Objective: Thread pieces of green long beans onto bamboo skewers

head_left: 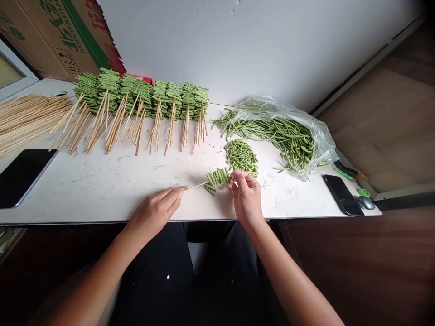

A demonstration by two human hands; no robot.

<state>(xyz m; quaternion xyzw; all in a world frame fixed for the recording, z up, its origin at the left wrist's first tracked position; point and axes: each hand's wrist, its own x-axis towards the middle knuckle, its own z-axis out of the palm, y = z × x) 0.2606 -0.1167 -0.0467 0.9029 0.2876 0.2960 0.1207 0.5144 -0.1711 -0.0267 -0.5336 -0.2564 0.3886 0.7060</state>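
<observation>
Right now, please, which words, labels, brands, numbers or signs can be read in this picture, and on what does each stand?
"北大": large green characters on the cardboard box; the next character is cut by the picture edge.
"BEIDAHUAN": smaller letters beside them, same box; the ending is unclear.
"花": red character, same box; the one above is cut off.
Framed signs, same box: too small to read.

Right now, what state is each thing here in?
Skewer: partly threaded with bean pieces.
Left hand: pinching its bare end.
Right hand: pinching at its loaded end.
Stacked skewers: threaded.
Loose sticks: bare, piled.
Cut beans: heaped.
Long beans: uncut, partly bagged.
Plastic bag: open.
Left phone: screen dark.
Right phone: screen dark.
</observation>
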